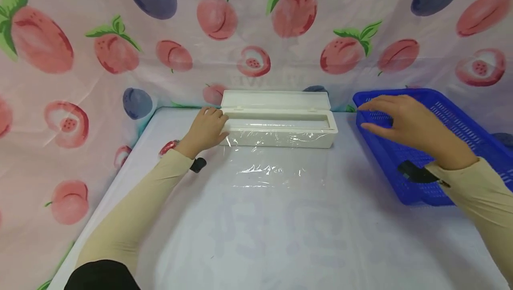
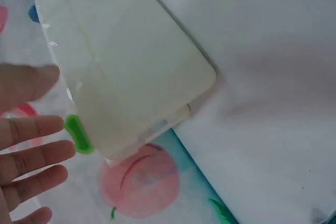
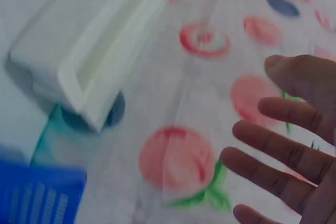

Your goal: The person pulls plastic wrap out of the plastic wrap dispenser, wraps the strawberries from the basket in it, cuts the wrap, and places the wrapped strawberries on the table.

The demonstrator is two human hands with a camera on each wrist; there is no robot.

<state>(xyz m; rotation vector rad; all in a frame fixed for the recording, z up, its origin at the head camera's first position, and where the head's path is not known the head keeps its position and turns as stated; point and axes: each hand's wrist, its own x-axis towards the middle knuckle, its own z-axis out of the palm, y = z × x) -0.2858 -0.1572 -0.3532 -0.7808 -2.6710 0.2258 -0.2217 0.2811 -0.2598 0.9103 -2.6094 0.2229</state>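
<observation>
A long white cling film box stands at the back middle of the table, its lid raised. From its front, a sheet of clear plastic film lies over the white cloth. My left hand is at the box's left end; its fingers are spread apart in the left wrist view, near a small bright green piece at the box's edge. Whether the fingertips touch it I cannot tell. Over the blue basket my right hand hovers, fingers extended and holding nothing.
A red object with shiny parts lies partly behind the left wrist. The blue perforated basket takes up the right side. Fruit-printed cloth hangs behind the table and along its left side. White cloth covers the tabletop.
</observation>
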